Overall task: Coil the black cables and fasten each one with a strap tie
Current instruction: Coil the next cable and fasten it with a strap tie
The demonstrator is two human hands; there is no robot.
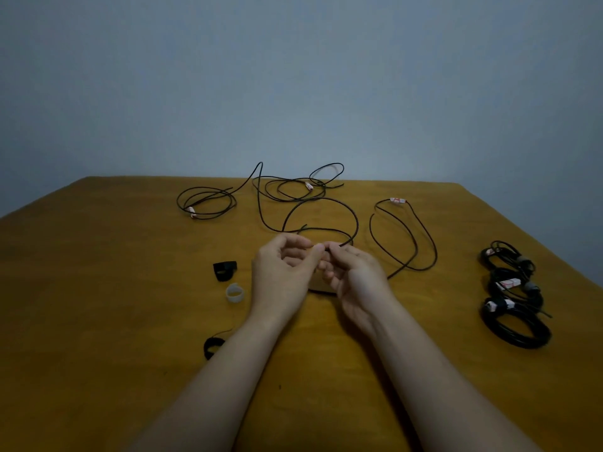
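Note:
My left hand [283, 269] and my right hand [354, 272] meet over the middle of the table, fingertips together, pinching a black cable [326, 203] that loops away behind them. A second stretch of black cable [404, 236] with a white tag curves off to the right. Two more loose black cables lie at the back: one [205, 200] at the left, one [300, 187] in the middle. Three coiled, tied cables [515, 298] sit stacked at the right. Strap ties lie left of my hands: a black one [224, 270], a white one [235, 293], another black one [212, 347].
The wooden table [98, 288] fills the lower view and ends at a grey wall behind. Its right edge runs close past the coiled cables.

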